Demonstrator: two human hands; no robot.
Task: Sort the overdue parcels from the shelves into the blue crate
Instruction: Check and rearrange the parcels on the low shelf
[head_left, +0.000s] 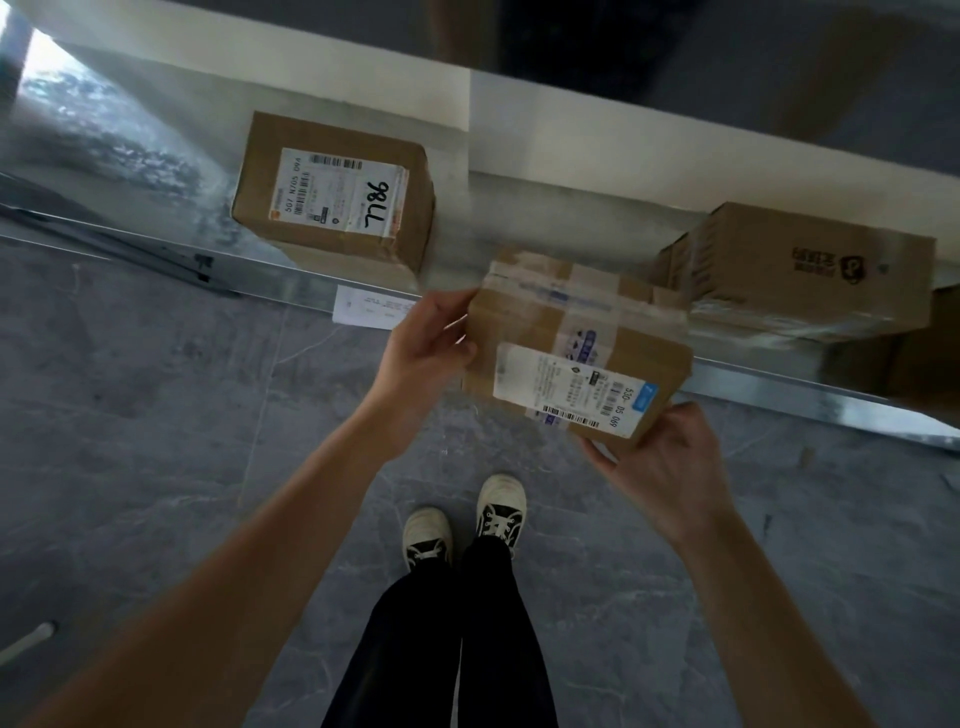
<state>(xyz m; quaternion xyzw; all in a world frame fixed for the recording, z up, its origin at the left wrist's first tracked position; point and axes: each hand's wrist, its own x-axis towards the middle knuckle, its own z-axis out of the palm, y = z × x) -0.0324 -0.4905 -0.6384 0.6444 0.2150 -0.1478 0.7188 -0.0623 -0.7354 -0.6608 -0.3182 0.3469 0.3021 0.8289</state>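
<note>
I hold a taped brown cardboard parcel (576, 343) with a white shipping label in front of the metal shelf (291, 283). My left hand (426, 348) grips its left edge, thumb on top. My right hand (660, 467) holds its lower right corner from underneath. A second parcel (337, 192), marked with large handwritten digits on its label, sits on the shelf to the left. A third box (810, 270) with a dark printed logo rests on the shelf at the right. No blue crate is in view.
The shelf's shiny front edge runs diagonally across the view, with a small white tag (369, 306) on it. Grey stone floor tiles lie below. My own legs and shoes (467, 525) stand just short of the shelf. An upper shelf board (675, 130) hangs above.
</note>
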